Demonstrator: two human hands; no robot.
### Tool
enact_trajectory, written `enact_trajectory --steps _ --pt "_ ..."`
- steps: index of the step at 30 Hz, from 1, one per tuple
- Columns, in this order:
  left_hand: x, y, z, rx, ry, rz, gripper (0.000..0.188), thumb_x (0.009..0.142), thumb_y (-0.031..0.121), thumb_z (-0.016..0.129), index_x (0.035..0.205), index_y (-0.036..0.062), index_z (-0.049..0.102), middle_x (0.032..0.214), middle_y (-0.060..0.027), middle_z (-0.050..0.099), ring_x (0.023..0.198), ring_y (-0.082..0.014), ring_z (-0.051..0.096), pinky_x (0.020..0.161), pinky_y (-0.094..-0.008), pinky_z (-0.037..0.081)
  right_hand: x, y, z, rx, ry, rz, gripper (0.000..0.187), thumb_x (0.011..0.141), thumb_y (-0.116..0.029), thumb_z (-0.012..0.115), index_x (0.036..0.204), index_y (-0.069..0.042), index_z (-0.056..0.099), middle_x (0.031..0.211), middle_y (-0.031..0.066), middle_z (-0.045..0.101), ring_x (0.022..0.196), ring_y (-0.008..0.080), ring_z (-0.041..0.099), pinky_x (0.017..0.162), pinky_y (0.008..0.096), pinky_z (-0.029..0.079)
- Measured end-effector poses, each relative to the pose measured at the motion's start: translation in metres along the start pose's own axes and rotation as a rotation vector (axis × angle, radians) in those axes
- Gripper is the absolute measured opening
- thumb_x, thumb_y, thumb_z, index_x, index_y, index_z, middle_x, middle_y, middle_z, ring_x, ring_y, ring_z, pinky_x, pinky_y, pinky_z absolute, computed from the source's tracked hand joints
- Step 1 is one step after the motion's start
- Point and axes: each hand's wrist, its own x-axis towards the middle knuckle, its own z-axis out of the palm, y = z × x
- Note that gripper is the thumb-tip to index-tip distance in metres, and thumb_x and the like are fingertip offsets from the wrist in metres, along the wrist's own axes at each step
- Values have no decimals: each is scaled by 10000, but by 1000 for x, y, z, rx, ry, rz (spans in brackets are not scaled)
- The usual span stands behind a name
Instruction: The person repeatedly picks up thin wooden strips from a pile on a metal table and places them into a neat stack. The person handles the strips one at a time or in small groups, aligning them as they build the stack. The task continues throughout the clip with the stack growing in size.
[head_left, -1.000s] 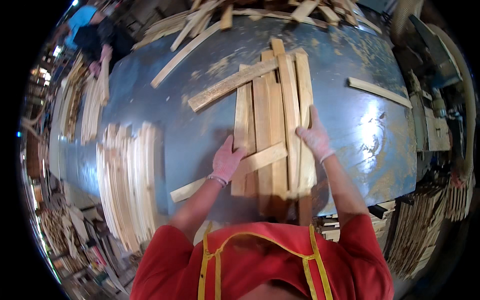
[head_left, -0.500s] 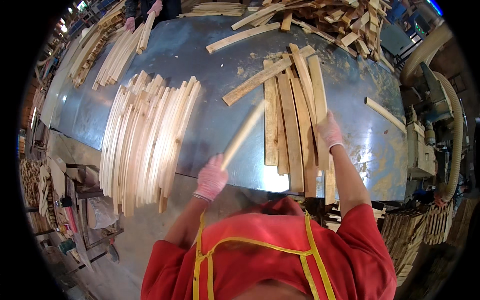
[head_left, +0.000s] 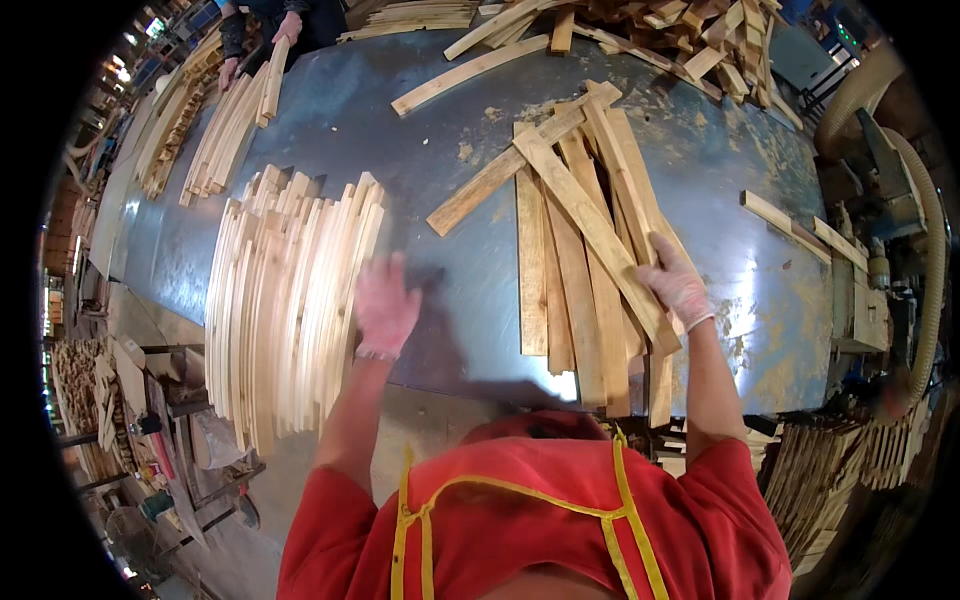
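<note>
My left hand [head_left: 385,305], in a pale glove, hovers blurred with fingers spread and nothing in it. It is just right of a neat stack of pale wooden slats [head_left: 285,300] on the blue-grey metal table [head_left: 460,280]. My right hand [head_left: 675,285], also gloved, rests on a loose pile of darker slats [head_left: 565,280]. Its fingers curl over the lower end of a diagonal slat [head_left: 585,220] that lies on top of the pile.
A co-worker's gloved hands [head_left: 255,45] handle another slat stack [head_left: 225,130] at the far left. Scrap wood [head_left: 680,35] is heaped at the back. Two loose slats [head_left: 795,225] lie right, beside a machine with a hose [head_left: 890,210]. Stacked wood [head_left: 845,460] stands below the table's right side.
My left hand carried one slat from the loose pile leftward to the neat stack and now holds nothing. My right hand stayed on the pile, now on a diagonal slat.
</note>
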Motion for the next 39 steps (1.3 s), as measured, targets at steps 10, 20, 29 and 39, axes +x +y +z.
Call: enact_trajectory --steps 10,20,29,39 --pt "161 136 32 -250 -458 -119 718 915 454 708 1511 104 511 1449 -232 589 1322 -426 598 1078 -512 502 40 19 -2 -379 256 23 904 862 -341 822 1589 29 433 1494 254 568 1389 427 543 1193 448 436" --pt "53 149 71 -842 -515 -191 612 942 336 642 1473 41 570 1390 -297 617 1294 -476 595 1107 -495 475 -36 -65 102 -951 33 -124 1131 776 -605 835 1661 -92 354 1689 246 332 1560 480 315 1270 590 266" --pt "9 71 18 -1939 -880 -481 399 985 178 687 1365 61 657 1066 -50 711 898 -150 661 805 -329 571 -11 -36 94 -729 207 -12 1323 666 -447 973 1689 -36 241 1691 261 323 1570 416 322 1295 455 294" --pt "-47 -69 -45 -1131 -511 -298 510 978 278 600 1436 54 605 1037 -211 736 907 -330 727 877 -443 579 -48 -67 166 -965 383 23 954 814 -227 848 1622 -82 361 1576 223 519 1339 403 601 1103 461 514"
